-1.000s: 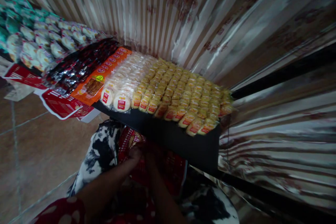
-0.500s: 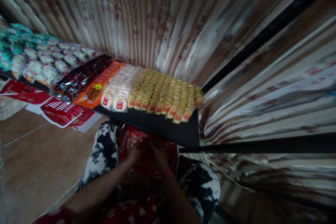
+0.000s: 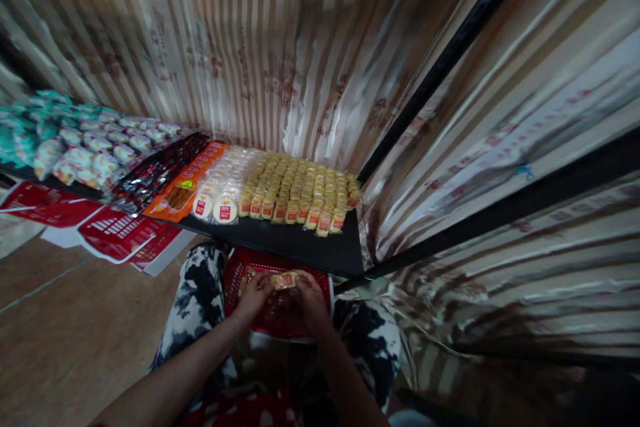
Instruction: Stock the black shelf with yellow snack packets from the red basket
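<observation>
My left hand (image 3: 255, 295) and my right hand (image 3: 311, 293) meet over a red basket (image 3: 320, 283) that rests on my lap. Between their fingertips they hold a small yellow snack packet (image 3: 283, 279), gripped at both ends. Just beyond the basket stands a black shelf (image 3: 300, 247). On it lie rows of the same yellow packets (image 3: 300, 190), and to their left round white packets with red labels (image 3: 220, 197).
Farther left on the shelf lie an orange pack (image 3: 183, 180), dark wrapped snacks (image 3: 155, 170) and white and green packets (image 3: 75, 143). Red baskets (image 3: 117, 233) lie under the shelf on a brown tiled floor (image 3: 75, 333). A striped curtain (image 3: 280, 47) hangs behind, and black bars (image 3: 450, 53) cross at the right.
The view has tilted up and pulled back, so the shelf looks smaller. My hands have come out of the basket, now holding a yellow packet in plain sight.
</observation>
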`<state>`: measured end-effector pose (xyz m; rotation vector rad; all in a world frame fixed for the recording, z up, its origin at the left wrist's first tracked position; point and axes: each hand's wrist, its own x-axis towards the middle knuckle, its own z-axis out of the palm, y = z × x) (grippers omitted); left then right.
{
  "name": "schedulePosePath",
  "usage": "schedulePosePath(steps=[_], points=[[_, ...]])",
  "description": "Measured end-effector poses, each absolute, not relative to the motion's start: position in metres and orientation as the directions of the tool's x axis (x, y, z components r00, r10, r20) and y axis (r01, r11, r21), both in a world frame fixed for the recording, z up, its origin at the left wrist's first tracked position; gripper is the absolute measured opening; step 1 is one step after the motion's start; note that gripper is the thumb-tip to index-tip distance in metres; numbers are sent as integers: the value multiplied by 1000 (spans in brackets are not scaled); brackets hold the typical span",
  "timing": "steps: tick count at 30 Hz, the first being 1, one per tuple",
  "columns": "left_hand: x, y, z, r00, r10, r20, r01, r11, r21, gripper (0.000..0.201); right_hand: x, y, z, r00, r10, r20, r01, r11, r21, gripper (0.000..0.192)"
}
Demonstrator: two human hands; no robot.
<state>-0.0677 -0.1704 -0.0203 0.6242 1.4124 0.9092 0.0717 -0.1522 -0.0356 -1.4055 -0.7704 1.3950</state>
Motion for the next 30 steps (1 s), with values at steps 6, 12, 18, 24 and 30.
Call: schedulePosePath(steps=[6,12,18,24,30], points=[[-54,-157,7,-102,901,-422,-91,414,906,44,77,-151,-17,107,897,-429,-363,-367,-857,46],[-40,-122,24,-87,964,-250,88,258,962,40,91,-138,-12,179,938,-298,-271,-244,-931,43],[-15,-78,49,23,999,-28,240,21,971,40,114,-107,1,342,939,-21,1,-22,-1000,24],[25,-23,84,169,973,156,420,-215,882,44,135,-71,28,499,835,231,329,64,-942,36],[72,22,116,283,941,185,587,-323,742,40,158,-30,36,530,739,417,527,98,-844,51]])
